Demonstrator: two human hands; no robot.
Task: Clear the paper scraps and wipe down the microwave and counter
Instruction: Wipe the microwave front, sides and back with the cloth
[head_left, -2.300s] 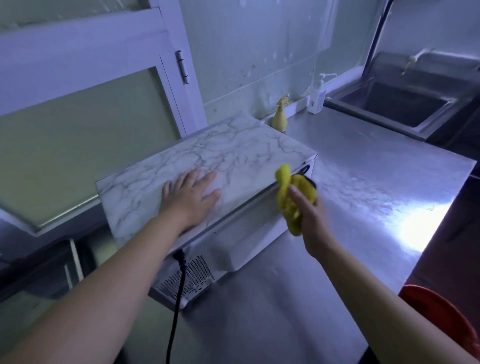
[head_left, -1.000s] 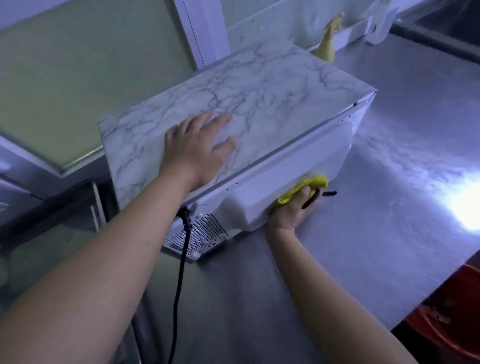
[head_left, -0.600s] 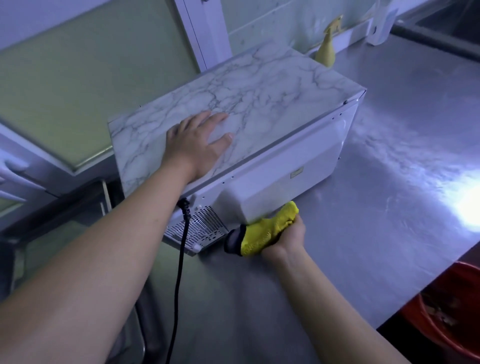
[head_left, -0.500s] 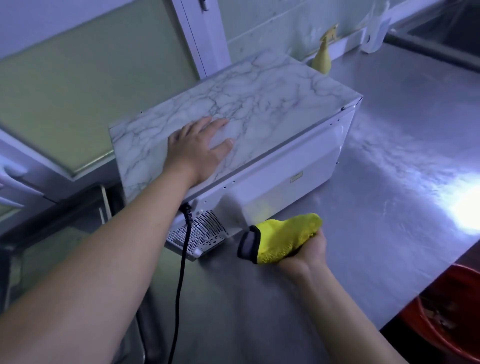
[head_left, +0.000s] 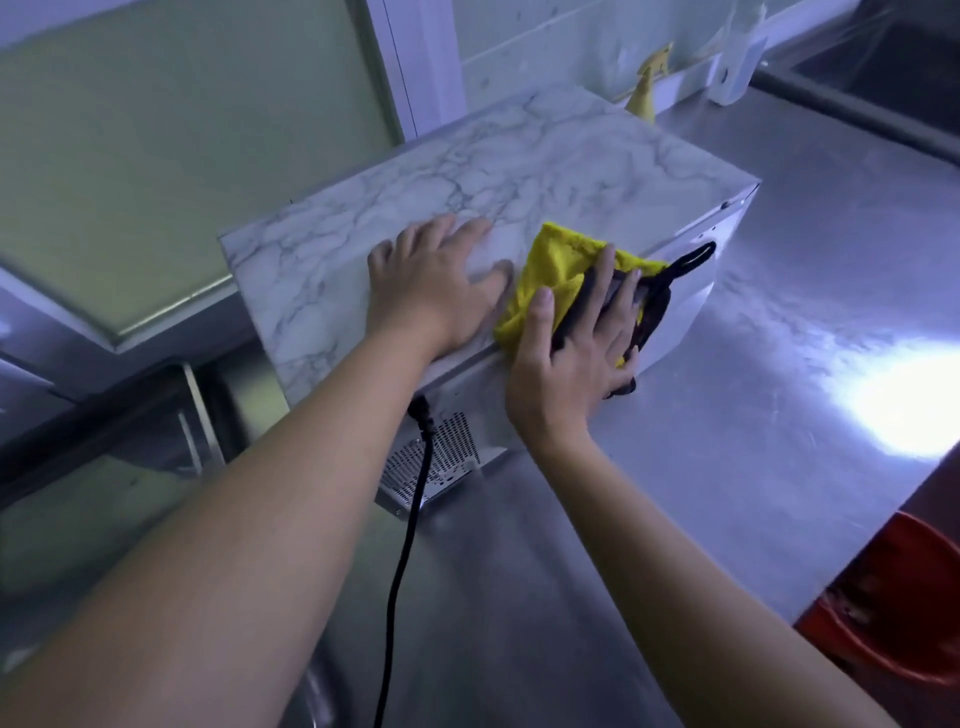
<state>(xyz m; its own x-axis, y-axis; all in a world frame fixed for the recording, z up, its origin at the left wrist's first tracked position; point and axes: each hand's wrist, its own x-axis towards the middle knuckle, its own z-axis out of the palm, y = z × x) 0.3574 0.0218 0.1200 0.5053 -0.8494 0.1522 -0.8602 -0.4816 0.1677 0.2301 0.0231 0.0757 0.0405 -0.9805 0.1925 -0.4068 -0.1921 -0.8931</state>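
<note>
Microwave (head_left: 519, 171) top: press the yellow cloth (head_left: 558, 254) flat and wipe slowly. The right hand (head_left: 566, 364) presses it, grip released. The left hand (head_left: 431, 291) rests flat, grasping nothing.

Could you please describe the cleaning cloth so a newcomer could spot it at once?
Find the marble-topped microwave on the steel counter. On its near edge, beside the left hand, the right hand presses a cloth. It is the only soft, crumpled thing: bright yellow with black trim.

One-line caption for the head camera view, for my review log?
Left hand flat on the marble-topped microwave while the right hand presses a yellow cloth over its near top edge.
</note>
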